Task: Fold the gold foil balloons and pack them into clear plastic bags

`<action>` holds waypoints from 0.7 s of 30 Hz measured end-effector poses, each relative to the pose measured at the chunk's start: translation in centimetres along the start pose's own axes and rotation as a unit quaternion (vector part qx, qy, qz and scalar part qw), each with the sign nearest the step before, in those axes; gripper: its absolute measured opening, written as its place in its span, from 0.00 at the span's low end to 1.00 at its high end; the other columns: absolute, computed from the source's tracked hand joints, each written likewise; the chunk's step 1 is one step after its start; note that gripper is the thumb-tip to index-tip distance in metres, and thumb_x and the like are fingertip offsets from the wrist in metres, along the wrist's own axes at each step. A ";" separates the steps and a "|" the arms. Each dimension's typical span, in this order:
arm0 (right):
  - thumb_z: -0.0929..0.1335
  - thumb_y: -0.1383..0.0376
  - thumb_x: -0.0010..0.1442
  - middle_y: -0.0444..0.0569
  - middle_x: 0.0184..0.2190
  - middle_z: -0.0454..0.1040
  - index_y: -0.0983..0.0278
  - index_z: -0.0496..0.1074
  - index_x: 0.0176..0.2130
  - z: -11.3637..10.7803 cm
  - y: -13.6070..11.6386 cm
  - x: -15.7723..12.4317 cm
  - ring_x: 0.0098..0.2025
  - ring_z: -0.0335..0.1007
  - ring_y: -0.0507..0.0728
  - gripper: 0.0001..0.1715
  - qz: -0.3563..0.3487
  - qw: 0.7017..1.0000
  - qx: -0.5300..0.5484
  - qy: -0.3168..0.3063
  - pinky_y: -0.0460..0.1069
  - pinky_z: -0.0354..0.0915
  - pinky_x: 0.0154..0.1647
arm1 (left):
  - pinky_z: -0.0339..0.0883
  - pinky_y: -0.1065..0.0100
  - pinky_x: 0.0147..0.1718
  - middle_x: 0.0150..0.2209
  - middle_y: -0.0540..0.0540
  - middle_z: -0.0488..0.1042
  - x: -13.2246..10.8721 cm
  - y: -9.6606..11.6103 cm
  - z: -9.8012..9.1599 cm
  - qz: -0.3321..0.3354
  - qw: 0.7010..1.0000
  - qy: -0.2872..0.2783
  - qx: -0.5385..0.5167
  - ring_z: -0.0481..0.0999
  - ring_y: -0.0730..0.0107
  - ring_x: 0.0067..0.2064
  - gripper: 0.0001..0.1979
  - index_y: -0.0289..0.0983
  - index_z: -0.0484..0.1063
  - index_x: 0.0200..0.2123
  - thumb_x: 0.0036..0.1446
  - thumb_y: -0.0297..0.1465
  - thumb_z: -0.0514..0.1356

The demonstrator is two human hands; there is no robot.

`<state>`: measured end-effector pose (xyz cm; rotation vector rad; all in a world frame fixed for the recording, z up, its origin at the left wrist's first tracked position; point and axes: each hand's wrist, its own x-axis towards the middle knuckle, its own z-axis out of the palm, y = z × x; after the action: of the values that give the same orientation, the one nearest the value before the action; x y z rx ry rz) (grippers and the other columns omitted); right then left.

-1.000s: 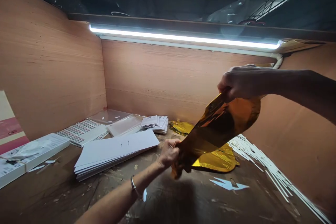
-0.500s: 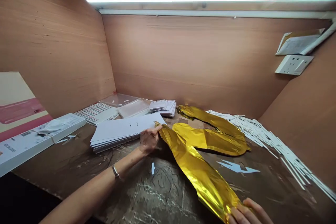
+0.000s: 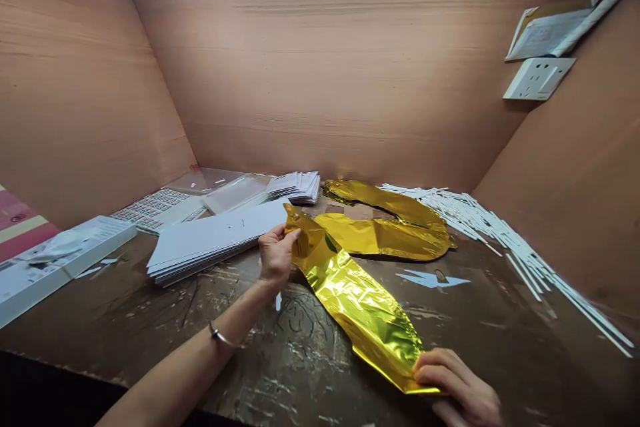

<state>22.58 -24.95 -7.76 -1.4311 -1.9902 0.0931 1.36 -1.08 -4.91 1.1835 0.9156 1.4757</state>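
A long strip of gold foil, likely a deflated foil balloon, lies flat across the worktop between my hands. My left hand pinches its narrow upper end near the stack of white cards. My right hand grips the wider lower end at the front of the worktop. Behind the strip lies a second crumpled gold foil piece, touching neither hand.
Several white paper strips are piled at right on the scarred brown worktop. Clear plastic sleeves, a label sheet and a white box sit at left. A wall socket is mounted on the right wall.
The gold strip, lifted and twisted a second ago, now lies flat on the worktop. My left hand has shifted slightly up and left, and the view has tilted down.
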 end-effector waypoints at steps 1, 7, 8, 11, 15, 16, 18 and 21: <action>0.61 0.72 0.52 0.48 0.30 0.71 0.61 0.67 0.32 0.0 0.0 0.0 0.33 0.69 0.55 0.09 0.010 1.000 0.012 -0.004 0.47 0.67 0.32 | 0.66 0.67 0.32 0.31 0.46 0.74 -1.0 0.7 0.5 0.057 0.996 -0.047 0.059 0.72 0.67 0.31 0.12 0.33 0.72 0.33 0.45 0.35 0.60; 0.61 0.75 0.51 0.47 0.30 0.70 0.62 0.67 0.31 0.3 0.0 -0.2 0.33 0.67 0.55 0.10 0.018 1.000 0.013 -0.002 0.47 0.66 0.32 | 0.63 0.66 0.34 0.29 0.43 0.71 -10.2 0.7 3.8 0.378 0.775 -0.372 0.344 0.71 0.66 0.34 0.08 0.34 0.69 0.29 0.54 0.27 0.50; 0.61 0.75 0.51 0.47 0.30 0.70 0.62 0.67 0.31 0.4 0.0 -0.2 0.33 0.67 0.54 0.10 0.013 1.000 0.007 0.006 0.47 0.65 0.32 | 0.63 0.66 0.33 0.28 0.43 0.70 -11.5 0.0 4.2 0.395 0.743 -0.396 0.368 0.70 0.65 0.33 0.07 0.34 0.67 0.29 0.54 0.27 0.50; 0.63 0.75 0.50 0.47 0.29 0.69 0.62 0.67 0.33 0.5 0.2 -0.5 0.33 0.66 0.54 0.11 -0.020 0.999 0.000 0.029 0.48 0.64 0.34 | 0.63 0.64 0.33 0.26 0.45 0.69 -13.8 -1.8 4.4 0.395 0.697 -0.426 0.419 0.70 0.66 0.32 0.08 0.34 0.64 0.27 0.55 0.30 0.49; 0.64 0.75 0.50 0.48 0.28 0.67 0.63 0.66 0.34 0.1 0.2 -0.2 0.32 0.63 0.55 0.10 -0.041 0.998 0.004 0.046 0.49 0.62 0.31 | 0.62 0.61 0.41 0.28 0.45 0.69 -14.3 -1.8 3.3 0.323 0.730 -0.433 0.418 0.70 0.64 0.36 0.15 0.34 0.62 0.28 0.58 0.40 0.48; 0.64 0.75 0.50 0.48 0.28 0.66 0.63 0.66 0.34 -0.1 0.1 0.3 0.32 0.62 0.55 0.10 -0.040 0.998 0.002 0.052 0.49 0.61 0.30 | 0.62 0.61 0.43 0.30 0.45 0.70 -14.3 -1.4 2.9 0.303 0.743 -0.439 0.404 0.70 0.64 0.37 0.17 0.34 0.63 0.30 0.57 0.43 0.48; 0.63 0.75 0.51 0.49 0.30 0.65 0.63 0.66 0.35 -0.5 -0.1 2.0 0.33 0.61 0.54 0.10 -0.038 0.997 0.002 0.063 0.49 0.61 0.30 | 0.60 0.61 0.46 0.35 0.42 0.71 -14.0 -0.6 2.2 0.272 0.762 -0.457 0.370 0.69 0.62 0.41 0.21 0.33 0.62 0.37 0.55 0.47 0.48; 0.62 0.73 0.54 0.50 0.36 0.65 0.63 0.66 0.32 -0.7 -0.4 6.2 0.39 0.60 0.55 0.07 -0.037 0.999 0.023 0.030 0.51 0.60 0.38 | 0.57 0.63 0.49 0.41 0.42 0.69 -13.5 0.7 1.2 0.226 0.775 -0.502 0.310 0.67 0.63 0.44 0.22 0.33 0.59 0.45 0.55 0.44 0.50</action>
<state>21.61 -19.94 -4.10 -1.3147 -1.9766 0.0611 2.74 -14.40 -6.93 2.4710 0.3258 0.5934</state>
